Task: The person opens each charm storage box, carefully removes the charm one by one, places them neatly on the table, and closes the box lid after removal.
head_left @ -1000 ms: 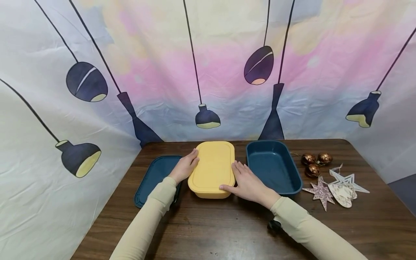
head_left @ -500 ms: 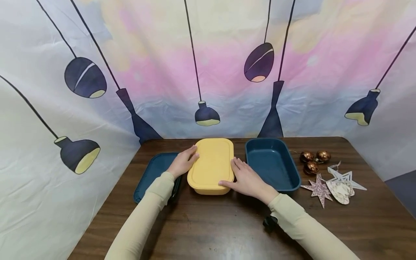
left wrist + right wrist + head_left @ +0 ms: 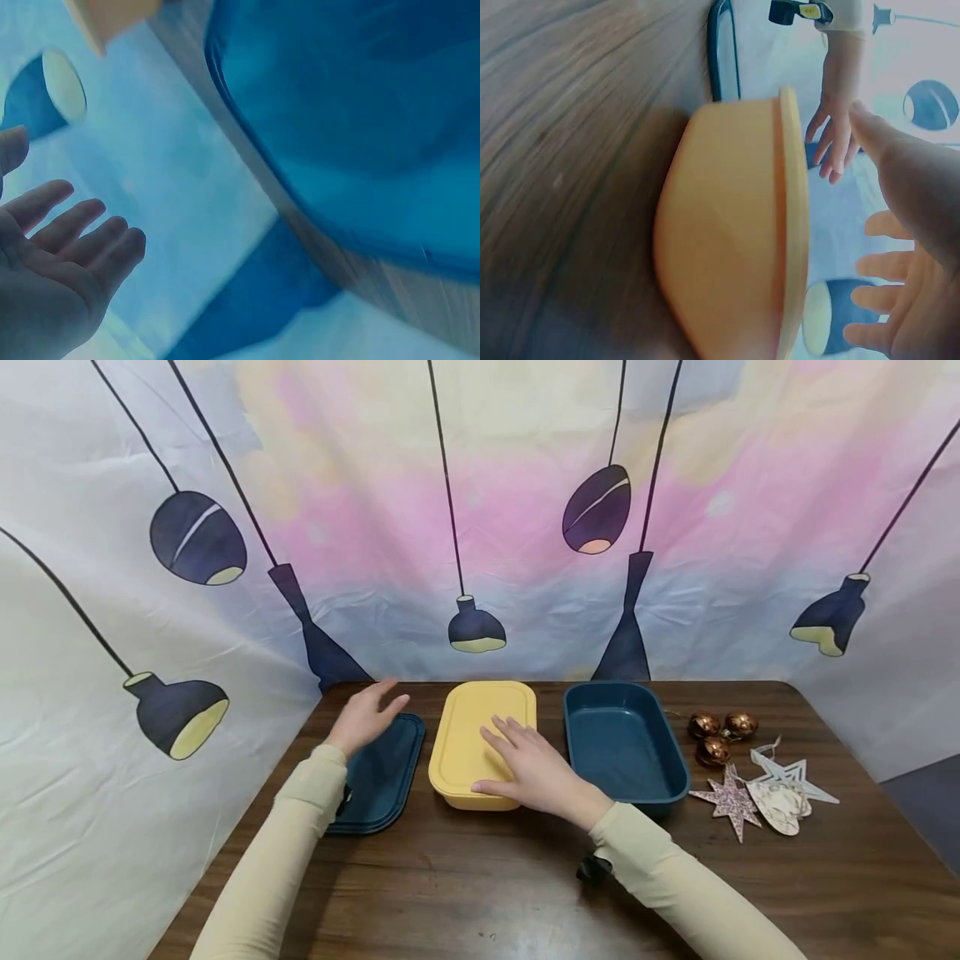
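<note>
A yellow lidded food container (image 3: 472, 718) stands at the middle of the table, its lid lying flat on top. Above that lid my right hand (image 3: 536, 772) is spread, and the right wrist view shows a gap between the fingers and the container (image 3: 720, 232). Over the dark blue lid (image 3: 390, 777) on the left hovers my left hand (image 3: 363, 718), fingers loosely extended and holding nothing. In the left wrist view, that hand (image 3: 67, 255) is beside the blue lid (image 3: 352, 135), palm showing.
An uncovered dark blue container (image 3: 626, 743) stands right of the yellow one. Beyond it on the right lie copper baubles (image 3: 712, 750), a pink glitter star (image 3: 731, 802), a white star (image 3: 795, 772) and a whitish heart-shaped ornament (image 3: 780, 806). A patterned cloth (image 3: 405, 527) hangs behind the table (image 3: 465, 893).
My left hand has left the yellow container's side and moved left over the blue lid. My right hand has come off its right edge and shifted left above the top.
</note>
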Tool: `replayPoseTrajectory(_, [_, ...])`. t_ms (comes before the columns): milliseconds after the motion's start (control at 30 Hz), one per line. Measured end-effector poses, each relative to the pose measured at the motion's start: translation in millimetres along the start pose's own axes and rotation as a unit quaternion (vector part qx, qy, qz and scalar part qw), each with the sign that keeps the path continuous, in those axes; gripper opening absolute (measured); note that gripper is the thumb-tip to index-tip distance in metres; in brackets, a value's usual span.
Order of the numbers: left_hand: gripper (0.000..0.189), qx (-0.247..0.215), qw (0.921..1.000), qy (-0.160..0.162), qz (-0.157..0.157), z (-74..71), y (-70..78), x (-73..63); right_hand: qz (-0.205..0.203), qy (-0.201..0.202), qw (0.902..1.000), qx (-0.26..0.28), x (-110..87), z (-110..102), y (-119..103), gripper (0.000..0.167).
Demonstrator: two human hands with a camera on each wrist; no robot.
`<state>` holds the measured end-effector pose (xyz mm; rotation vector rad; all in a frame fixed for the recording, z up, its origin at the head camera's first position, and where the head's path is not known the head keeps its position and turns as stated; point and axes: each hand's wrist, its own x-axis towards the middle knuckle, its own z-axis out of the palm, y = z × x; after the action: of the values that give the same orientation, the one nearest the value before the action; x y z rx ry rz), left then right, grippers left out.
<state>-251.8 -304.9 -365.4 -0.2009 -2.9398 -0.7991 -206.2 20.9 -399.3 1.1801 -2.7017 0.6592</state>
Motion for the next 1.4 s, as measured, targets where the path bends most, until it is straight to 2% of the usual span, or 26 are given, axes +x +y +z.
replayPoseTrajectory(267, [0.064,0.024,0.9986,0.041,-0.021,-47.9,-39.1,-31.4,-0.059,0.016,0.998,-0.015,15.9,9,-28,0.083])
replayPoseTrajectory(433, [0.063,0.024,0.9972,0.057,-0.043,-60.0,-57.3,-49.9,-0.085,0.01,0.9963,0.0,22.2,18,-44,0.082])
replayPoseTrajectory(667, [0.062,0.017,0.9959,0.055,-0.07,-52.7,-77.7,-63.1,-0.116,0.001,0.9931,-0.012,25.4,34,-64,0.075])
replayPoseTrajectory(833, [0.056,-0.006,0.995,0.055,-0.083,-46.4,-89.7,-67.9,-0.131,-0.021,0.9908,-0.025,27.1,47,-75,0.066])
replayPoseTrajectory(967, [0.055,-0.015,0.9937,0.045,-0.102,-43.0,-96.2,-72.6,-0.144,-0.036,0.988,-0.043,28.2,57,-81,0.061])
replayPoseTrajectory(1200, [0.056,-0.015,0.9906,0.027,-0.133,-38.5,-101.4,-78.2,-0.185,-0.02,0.9784,-0.089,32.2,71,-89,0.051])
replayPoseTrajectory(1400, [0.053,-0.002,0.9896,0.019,-0.142,-34.1,-109.6,-78.0,-0.183,-0.086,0.9766,-0.073,35.7,86,-97,0.05])
